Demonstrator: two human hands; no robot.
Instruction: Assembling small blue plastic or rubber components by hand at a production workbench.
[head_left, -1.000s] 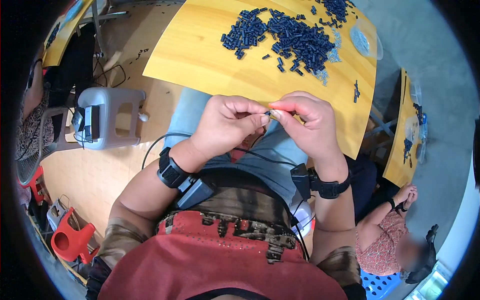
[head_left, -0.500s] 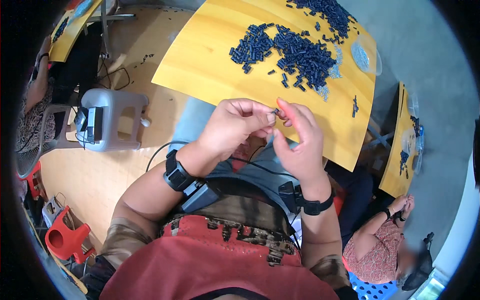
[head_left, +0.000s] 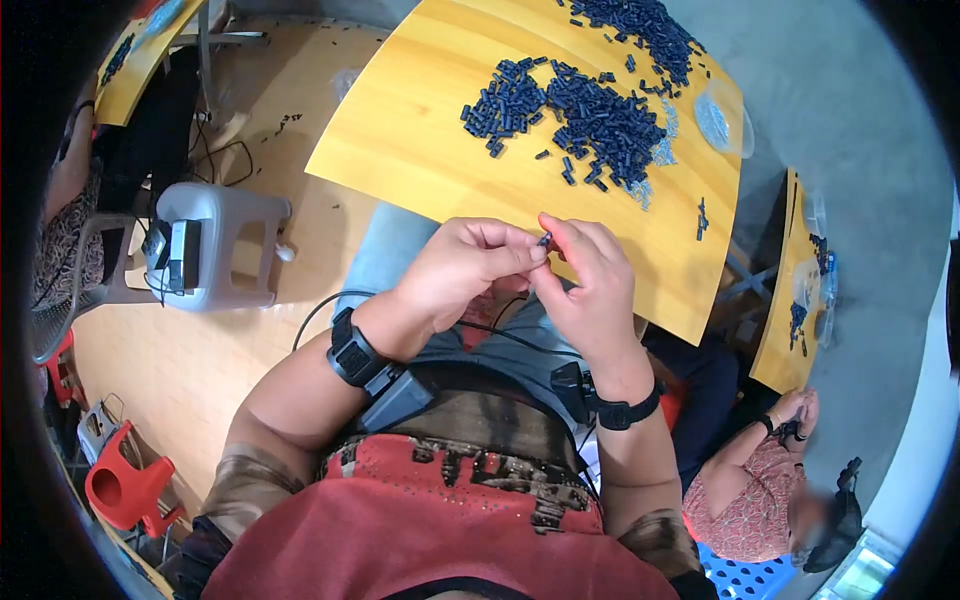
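The thumb and forefinger of the left hand [head_left: 455, 268] are pinched together on a small dark piece [head_left: 545, 241], which sticks out past their tips. The right hand [head_left: 592, 288] comes in just beside it, its thumb and forefinger spread around those tips; whether any of its fingers grip the piece, I cannot tell. Both hands are over the near edge of the yellow table [head_left: 420, 130] as seen from above, with the lap in jeans [head_left: 388, 240] below; their height over the wood is unclear.

Beyond the fingertips, a broad strip of wood separates the hands from two heaps of short black tubes, a smaller left heap [head_left: 505, 105] and a larger middle heap [head_left: 605, 120]. Small silvery bits [head_left: 640, 192] lie along the larger one's right side. A far heap [head_left: 640, 35] sits higher up, and a clear tub [head_left: 712, 122] stands by the right edge. Nearer, a short cluster of black pieces [head_left: 701, 218] lies close to that same edge. Left of the table, floor stretches to a grey stool [head_left: 205, 235].
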